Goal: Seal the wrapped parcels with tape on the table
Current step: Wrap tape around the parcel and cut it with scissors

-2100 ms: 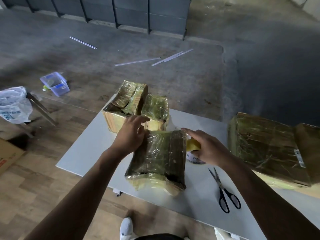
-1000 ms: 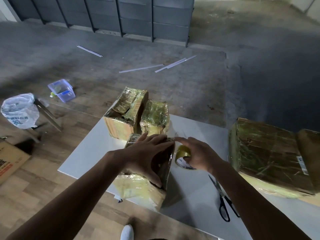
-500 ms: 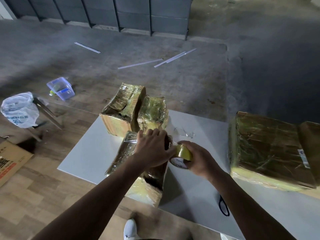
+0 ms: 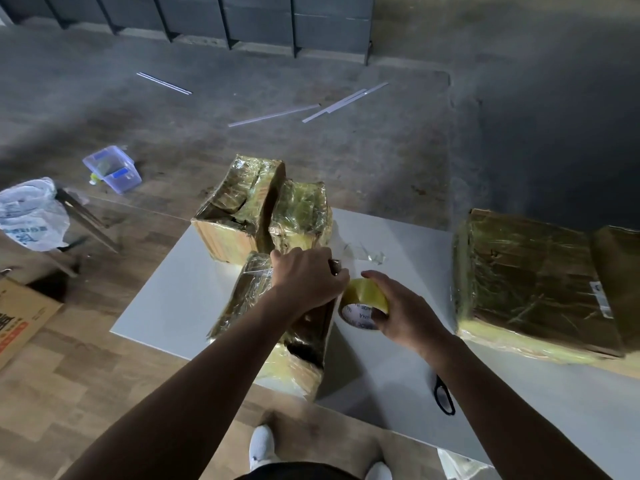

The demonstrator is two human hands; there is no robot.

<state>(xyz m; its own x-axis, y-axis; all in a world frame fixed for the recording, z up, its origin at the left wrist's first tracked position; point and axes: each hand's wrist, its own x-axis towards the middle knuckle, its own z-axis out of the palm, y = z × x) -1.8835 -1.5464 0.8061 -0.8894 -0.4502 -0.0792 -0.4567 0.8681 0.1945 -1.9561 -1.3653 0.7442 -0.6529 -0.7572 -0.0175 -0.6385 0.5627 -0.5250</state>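
Yellow-tinted film covers the cardboard parcel (image 4: pixel 242 303), which stands on its side near the middle of the bench (image 4: pixel 173 299), its near end reaching the front edge. The left hand (image 4: pixel 304 278) curls over the parcel's far top edge and grips it. The right hand (image 4: pixel 401 313) holds the tape roll (image 4: pixel 363 299) tight against the parcel's right face. This looks like the start of a strip being laid. The next move probably calls for pinning the tape's end and drawing the roll along the face towards the person.

Two wrapped parcels (image 4: pixel 242 202) crowd the far end, so there is little room that way. The large parcel (image 4: pixel 526 282) on the right stands well apart, leaving open bench between. Scissors (image 4: pixel 444 398) lie near the front edge, under the right forearm.
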